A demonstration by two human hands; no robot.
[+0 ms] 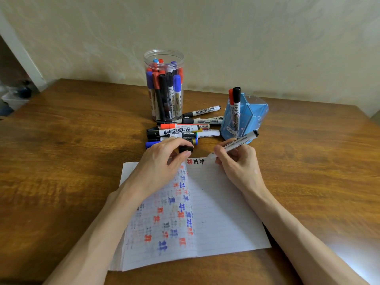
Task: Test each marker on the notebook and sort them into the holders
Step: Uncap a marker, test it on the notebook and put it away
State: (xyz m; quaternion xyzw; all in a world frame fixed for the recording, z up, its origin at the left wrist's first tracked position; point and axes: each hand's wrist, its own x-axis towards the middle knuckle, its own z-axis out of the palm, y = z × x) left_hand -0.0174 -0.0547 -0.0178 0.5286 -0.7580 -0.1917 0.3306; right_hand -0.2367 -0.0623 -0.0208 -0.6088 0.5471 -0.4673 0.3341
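Observation:
An open lined notebook [216, 212] lies on the wooden table, its left page full of red, blue and black test marks. My right hand [236, 161] grips an uncapped white marker [240, 142], tip on the top of the right page beside fresh black marks. My left hand [164, 161] rests on the left page and pinches the black cap [185, 149]. A pile of loose markers [181, 130] lies beyond the notebook. Behind it stands a clear round holder [164, 87] packed with markers. At the right, a blue holder [244, 118] contains a red and a black marker.
The wooden table [61, 161] reaches a pale wall at the back. The table's right corner lies beyond the blue holder. A doorway and a plastic box show at the far left off the table.

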